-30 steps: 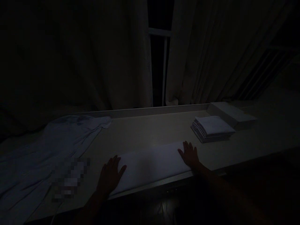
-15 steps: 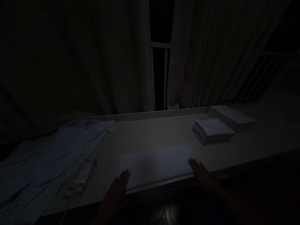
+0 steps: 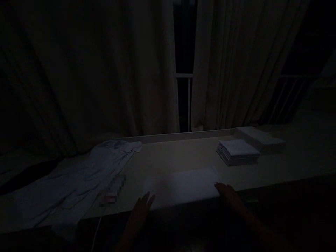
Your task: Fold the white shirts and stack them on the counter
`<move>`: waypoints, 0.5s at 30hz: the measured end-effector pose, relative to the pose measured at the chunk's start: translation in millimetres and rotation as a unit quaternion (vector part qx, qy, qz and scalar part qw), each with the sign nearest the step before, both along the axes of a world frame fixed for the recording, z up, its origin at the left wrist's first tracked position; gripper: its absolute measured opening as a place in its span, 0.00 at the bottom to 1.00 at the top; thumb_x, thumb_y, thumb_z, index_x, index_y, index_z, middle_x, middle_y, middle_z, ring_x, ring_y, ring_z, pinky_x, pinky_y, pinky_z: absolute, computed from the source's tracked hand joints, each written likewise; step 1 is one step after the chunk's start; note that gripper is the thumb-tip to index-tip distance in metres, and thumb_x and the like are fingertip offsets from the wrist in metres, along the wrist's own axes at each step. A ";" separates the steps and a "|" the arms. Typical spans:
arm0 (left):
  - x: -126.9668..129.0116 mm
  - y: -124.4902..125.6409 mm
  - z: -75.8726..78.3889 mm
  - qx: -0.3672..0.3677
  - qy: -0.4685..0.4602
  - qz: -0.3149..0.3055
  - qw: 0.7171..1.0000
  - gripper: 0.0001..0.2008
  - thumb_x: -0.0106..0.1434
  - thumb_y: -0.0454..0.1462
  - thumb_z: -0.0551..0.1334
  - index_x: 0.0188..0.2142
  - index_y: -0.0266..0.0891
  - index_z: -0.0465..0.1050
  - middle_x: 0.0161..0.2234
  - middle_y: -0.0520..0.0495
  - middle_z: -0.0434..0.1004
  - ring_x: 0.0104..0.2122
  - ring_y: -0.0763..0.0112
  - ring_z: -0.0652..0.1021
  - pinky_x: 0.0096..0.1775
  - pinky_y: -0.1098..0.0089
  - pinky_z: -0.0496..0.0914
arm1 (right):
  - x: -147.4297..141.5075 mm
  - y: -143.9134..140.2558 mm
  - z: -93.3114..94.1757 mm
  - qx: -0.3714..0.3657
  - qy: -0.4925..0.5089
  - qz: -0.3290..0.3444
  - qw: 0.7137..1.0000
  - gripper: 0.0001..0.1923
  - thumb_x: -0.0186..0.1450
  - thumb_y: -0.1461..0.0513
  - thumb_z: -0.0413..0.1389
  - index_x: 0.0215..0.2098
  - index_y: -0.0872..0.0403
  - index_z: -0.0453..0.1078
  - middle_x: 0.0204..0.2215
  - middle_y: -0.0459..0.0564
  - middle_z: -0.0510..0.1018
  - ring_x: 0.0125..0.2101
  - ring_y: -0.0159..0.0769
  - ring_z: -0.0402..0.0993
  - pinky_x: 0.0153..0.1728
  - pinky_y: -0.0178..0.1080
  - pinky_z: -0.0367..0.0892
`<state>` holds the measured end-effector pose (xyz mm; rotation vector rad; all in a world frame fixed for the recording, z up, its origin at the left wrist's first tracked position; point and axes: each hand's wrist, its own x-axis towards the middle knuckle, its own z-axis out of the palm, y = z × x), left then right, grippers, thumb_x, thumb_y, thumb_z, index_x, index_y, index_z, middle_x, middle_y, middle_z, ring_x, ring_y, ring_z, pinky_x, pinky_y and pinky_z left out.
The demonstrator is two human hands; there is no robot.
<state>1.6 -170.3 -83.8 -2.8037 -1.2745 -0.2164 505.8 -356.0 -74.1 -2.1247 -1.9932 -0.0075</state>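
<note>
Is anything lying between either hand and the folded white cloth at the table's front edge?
Nothing visible. The left hand and right hand sit at opposite ends of the folded white cloth, fingertips at its edges.

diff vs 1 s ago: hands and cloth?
Both hands slid back toward the person: left hand and right hand lay flat on the folded white cloth, now only at its near corners. The cloth, folded stack and spread garment stayed put.
</note>
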 end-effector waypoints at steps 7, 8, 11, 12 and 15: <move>11.4 -27.9 33.5 -0.055 0.035 0.019 0.998 0.32 0.59 0.25 0.48 0.63 0.39 0.60 0.64 0.39 0.57 0.64 0.61 0.60 0.65 0.55 0.51 | -1.3 -19.2 12.0 0.031 0.014 0.013 0.999 0.27 0.60 0.64 0.48 0.58 0.47 0.69 0.57 0.54 0.70 0.56 0.47 0.67 0.56 0.51 0.60; 12.4 -30.3 37.7 -0.065 0.032 0.026 0.997 0.31 0.59 0.25 0.48 0.63 0.39 0.61 0.64 0.40 0.58 0.64 0.62 0.61 0.65 0.57 0.51 | -3.5 -20.7 15.4 0.034 0.018 0.012 0.999 0.27 0.60 0.64 0.48 0.57 0.47 0.70 0.57 0.54 0.71 0.55 0.48 0.68 0.56 0.50 0.61; 10.8 -30.1 45.2 -0.072 0.019 0.053 0.996 0.30 0.57 0.27 0.51 0.60 0.39 0.64 0.62 0.40 0.63 0.61 0.61 0.66 0.63 0.58 0.57 | -10.8 -20.5 26.9 0.028 0.042 -0.011 0.999 0.26 0.59 0.65 0.48 0.54 0.46 0.73 0.53 0.55 0.75 0.52 0.48 0.71 0.54 0.49 0.63; 8.3 -27.2 45.9 -0.068 0.014 0.065 0.995 0.31 0.56 0.27 0.52 0.60 0.39 0.65 0.61 0.39 0.65 0.60 0.60 0.68 0.61 0.58 0.60 | -12.3 -18.9 29.9 0.027 0.055 -0.022 0.998 0.26 0.58 0.65 0.48 0.53 0.47 0.73 0.51 0.55 0.76 0.51 0.47 0.72 0.53 0.48 0.63; -4.6 -7.6 44.5 -0.078 -0.075 0.085 0.990 0.30 0.52 0.30 0.53 0.55 0.41 0.71 0.56 0.44 0.72 0.57 0.61 0.72 0.58 0.61 0.65 | -10.7 -10.1 34.8 0.051 0.114 -0.057 0.991 0.25 0.57 0.65 0.47 0.49 0.50 0.75 0.48 0.54 0.78 0.50 0.44 0.72 0.53 0.46 0.63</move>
